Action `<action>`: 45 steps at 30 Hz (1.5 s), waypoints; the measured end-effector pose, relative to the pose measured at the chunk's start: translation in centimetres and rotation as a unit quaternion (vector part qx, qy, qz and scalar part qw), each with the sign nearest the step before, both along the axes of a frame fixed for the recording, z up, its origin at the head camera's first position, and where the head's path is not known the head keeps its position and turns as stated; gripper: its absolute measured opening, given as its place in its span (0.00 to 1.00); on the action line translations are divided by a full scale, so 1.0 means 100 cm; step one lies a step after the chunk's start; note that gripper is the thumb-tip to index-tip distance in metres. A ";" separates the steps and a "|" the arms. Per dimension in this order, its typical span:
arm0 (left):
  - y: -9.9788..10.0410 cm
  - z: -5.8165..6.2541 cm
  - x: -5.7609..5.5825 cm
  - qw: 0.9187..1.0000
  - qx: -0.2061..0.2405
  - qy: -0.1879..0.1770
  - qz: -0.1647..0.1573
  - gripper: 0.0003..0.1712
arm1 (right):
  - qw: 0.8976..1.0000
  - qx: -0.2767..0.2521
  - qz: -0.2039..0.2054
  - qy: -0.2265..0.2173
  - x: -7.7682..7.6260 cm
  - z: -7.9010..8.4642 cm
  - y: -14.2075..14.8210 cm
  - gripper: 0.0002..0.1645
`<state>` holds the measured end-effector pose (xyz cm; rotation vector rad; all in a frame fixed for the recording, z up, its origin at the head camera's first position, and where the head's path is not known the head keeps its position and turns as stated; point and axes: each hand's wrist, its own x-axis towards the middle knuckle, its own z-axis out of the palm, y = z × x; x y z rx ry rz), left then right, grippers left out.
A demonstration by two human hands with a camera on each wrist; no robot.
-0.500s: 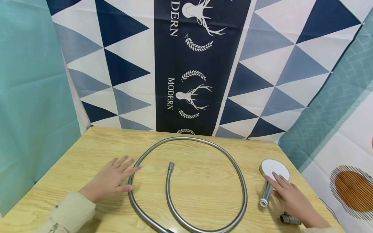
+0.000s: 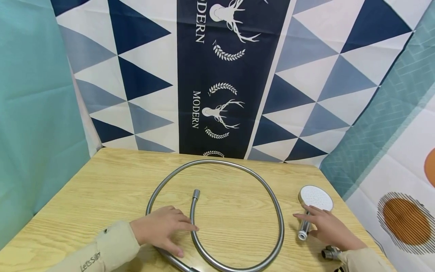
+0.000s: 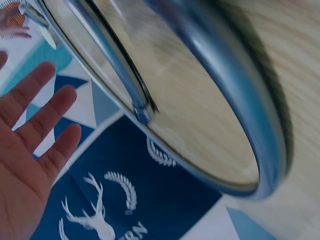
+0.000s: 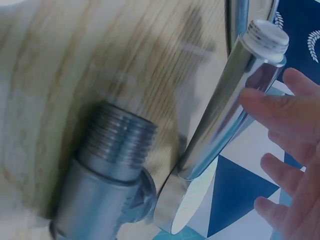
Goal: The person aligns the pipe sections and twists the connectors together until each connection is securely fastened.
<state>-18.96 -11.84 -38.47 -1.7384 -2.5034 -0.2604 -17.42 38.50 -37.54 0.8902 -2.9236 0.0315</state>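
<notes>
A grey metal shower hose (image 2: 217,161) lies coiled in a wide loop on the wooden table. Its inner end, a knurled metal nut (image 2: 196,194), points away from me. My left hand (image 2: 162,229) hovers over the left part of the loop, fingers spread. To the right rests a shower head (image 2: 316,198), with a white round face and a chrome handle (image 4: 220,115). My right hand (image 2: 331,228) reaches over that handle with loosely extended fingers; the thumb is close to it, and contact is hard to judge. Near my right wrist lies a threaded metal connector (image 4: 115,135).
The wooden table (image 2: 112,181) ends at a patterned cloth (image 2: 146,75) hanging behind it. A teal cloth (image 2: 37,94) hangs at the left, and a white cloth with orange circles (image 2: 404,223) at the right.
My left hand has moved right, from beside the loop to above its inside. My right hand has slid slightly left, off the shower head's face towards the handle. The view has shifted a little.
</notes>
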 end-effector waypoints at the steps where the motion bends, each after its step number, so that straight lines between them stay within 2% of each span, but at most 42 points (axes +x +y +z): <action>1: 0.003 -0.001 0.000 1.000 0.005 0.008 -0.015 0.33 | 1.000 0.004 0.002 -0.006 -0.001 0.001 0.000 0.34; 5: 0.013 -0.004 0.003 0.998 0.020 0.027 -0.062 0.28 | 0.999 0.020 0.007 -0.030 -0.007 0.002 0.000 0.32; 10: 0.022 -0.005 0.007 0.997 -0.009 0.020 -0.079 0.25 | 0.998 0.031 0.010 -0.048 -0.020 0.003 0.006 0.31; 15: 0.028 -0.009 0.014 0.995 -0.060 -0.014 -0.075 0.19 | 0.997 0.016 0.013 -0.074 -0.029 0.000 0.010 0.30; 18: 0.031 -0.013 0.018 0.994 -0.085 0.011 -0.075 0.16 | 0.995 -0.001 0.014 -0.099 -0.031 -0.003 0.011 0.31; 20: 0.032 -0.015 0.020 0.992 -0.096 0.040 -0.077 0.13 | 0.994 -0.008 0.014 -0.109 -0.033 -0.006 0.010 0.31; 23: 0.034 -0.016 0.020 0.990 -0.102 0.060 -0.081 0.11 | 0.994 -0.015 0.019 -0.110 -0.037 -0.009 0.008 0.29; 27: 0.035 -0.015 0.020 0.989 -0.112 0.061 -0.081 0.11 | 0.992 -0.024 0.017 -0.120 -0.046 -0.010 0.008 0.27; 34: 0.038 -0.016 0.020 0.989 -0.126 0.042 -0.072 0.11 | 0.989 -0.061 0.050 -0.129 -0.060 -0.011 0.004 0.21; 40: 0.040 -0.021 0.021 0.990 -0.119 0.039 -0.069 0.07 | 0.984 -0.081 0.039 -0.156 -0.068 -0.016 -0.002 0.18; 43: 0.042 -0.022 0.022 0.989 -0.124 0.044 -0.067 0.04 | 0.986 -0.079 0.045 -0.142 -0.073 -0.021 -0.003 0.15; 45: 0.044 -0.023 0.024 0.990 -0.126 0.034 -0.059 0.04 | 0.988 -0.080 0.058 -0.118 -0.077 -0.024 -0.003 0.14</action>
